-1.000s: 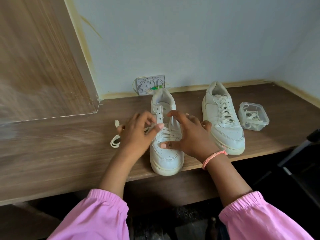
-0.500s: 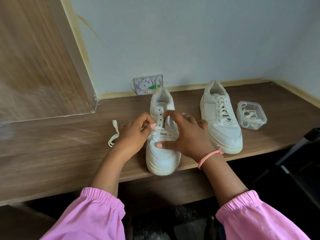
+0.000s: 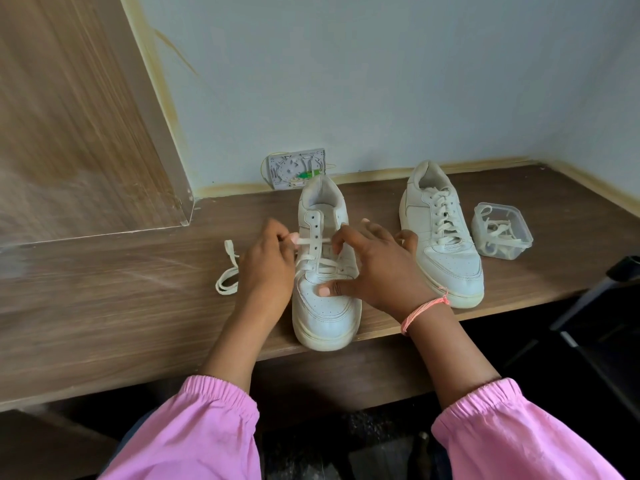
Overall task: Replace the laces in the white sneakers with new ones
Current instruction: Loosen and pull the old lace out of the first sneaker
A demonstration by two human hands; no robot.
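Note:
A white sneaker (image 3: pixel 323 306) stands toe toward me at the shelf's front edge, laced only across its lower eyelets. My left hand (image 3: pixel 268 268) pinches a cream lace (image 3: pixel 310 241) at the shoe's left eyelet row; the lace's loose end (image 3: pixel 227 271) trails on the wood to the left. My right hand (image 3: pixel 374 268) rests on the shoe's right side, thumb pressing the toe box and forefinger at the right eyelets. A second white sneaker (image 3: pixel 441 233), fully laced, stands to the right.
A clear plastic tub (image 3: pixel 502 230) holding more cream laces sits right of the second sneaker. A small white wall box (image 3: pixel 296 168) leans behind the shoes. A wooden panel (image 3: pixel 79 126) rises at the left. A dark chair frame (image 3: pixel 606 306) stands below right of the wooden shelf (image 3: pixel 121 289).
My left hand has drawn the lace out to the left through an eyelet, so a strand now lies straight across the tongue. My right hand stays on the shoe.

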